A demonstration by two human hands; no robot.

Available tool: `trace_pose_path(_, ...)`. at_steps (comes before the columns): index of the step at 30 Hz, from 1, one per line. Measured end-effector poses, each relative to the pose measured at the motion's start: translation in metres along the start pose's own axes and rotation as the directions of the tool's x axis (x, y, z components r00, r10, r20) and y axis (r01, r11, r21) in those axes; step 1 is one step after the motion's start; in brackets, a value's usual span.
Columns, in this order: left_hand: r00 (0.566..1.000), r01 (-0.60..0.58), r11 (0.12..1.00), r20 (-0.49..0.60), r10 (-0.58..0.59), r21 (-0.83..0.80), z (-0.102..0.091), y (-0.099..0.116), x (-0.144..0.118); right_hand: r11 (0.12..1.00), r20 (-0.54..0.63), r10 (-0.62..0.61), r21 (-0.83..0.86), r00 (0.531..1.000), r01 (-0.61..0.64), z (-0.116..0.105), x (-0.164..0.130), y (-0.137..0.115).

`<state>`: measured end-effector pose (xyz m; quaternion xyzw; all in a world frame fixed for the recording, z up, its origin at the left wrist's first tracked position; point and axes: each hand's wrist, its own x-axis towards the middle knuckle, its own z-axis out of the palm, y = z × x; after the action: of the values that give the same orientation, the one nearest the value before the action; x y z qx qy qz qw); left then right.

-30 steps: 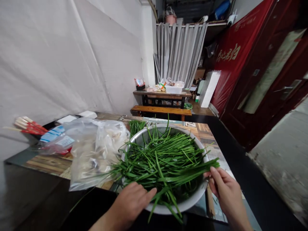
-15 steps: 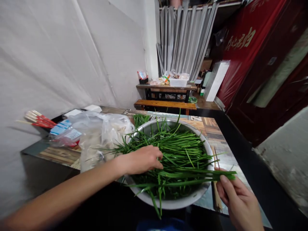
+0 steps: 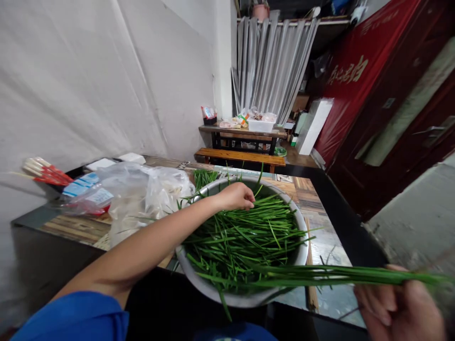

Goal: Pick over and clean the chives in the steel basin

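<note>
A round metal basin (image 3: 302, 248) full of long green garlic chives (image 3: 245, 239) stands on the table before me. My left hand (image 3: 237, 196) is over the far part of the heap, fingers curled down close to the chives. What its fingertips hold, if anything, is hidden. At the lower right, my right hand (image 3: 401, 303) grips a bundle of chives (image 3: 327, 274), whose leaves stretch left across the basin's near side. A thin stick shows by that hand, blurred. Under the bundle, beside the basin, lie several thin wooden sticks (image 3: 312, 296).
Left of the basin are clear plastic bags (image 3: 152, 189) and a holder with red-wrapped chopsticks (image 3: 50, 171). More chives (image 3: 205, 177) lie behind the basin on the wood-patterned table (image 3: 320, 208). Farther back stand a bench (image 3: 241, 155) and another table with a white tub (image 3: 261, 125).
My left hand has moved from the near middle of the heap to its far side. The right hand has drawn the chive bundle to the right and toward me.
</note>
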<state>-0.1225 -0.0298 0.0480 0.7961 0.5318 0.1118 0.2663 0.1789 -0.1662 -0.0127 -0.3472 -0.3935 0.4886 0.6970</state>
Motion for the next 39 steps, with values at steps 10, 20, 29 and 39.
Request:
trace_pose_path(10, 0.99, -0.049, 0.951, -0.11, 0.086, 0.304, 0.046, 0.013, 0.028, 0.941, -0.012, 0.273, -0.204, 0.962, -0.269, 0.033, 0.015, 0.056)
trace_pose_path(20, 0.967, -0.209, 0.864, -0.037, 0.253, 0.458, 0.075, 0.034, 0.047, 0.903, 0.04, 0.259, -0.364, 0.965, -0.228, 0.031, 0.02, 0.056)
trace_pose_path(29, 0.973, -0.143, 0.965, -0.207, 0.096, -0.222, 0.055, 0.04, 0.043, 0.891, 0.104, 0.392, -0.289, 0.914, -0.349, 0.037, 0.019, 0.052)
trace_pose_path(39, 0.993, 0.1, 0.628, 0.04, -0.109, -0.772, 0.065, 0.048, 0.038, 0.906, 0.076, 0.366, -0.259, 0.927, -0.336, 0.044, 0.02, 0.052)
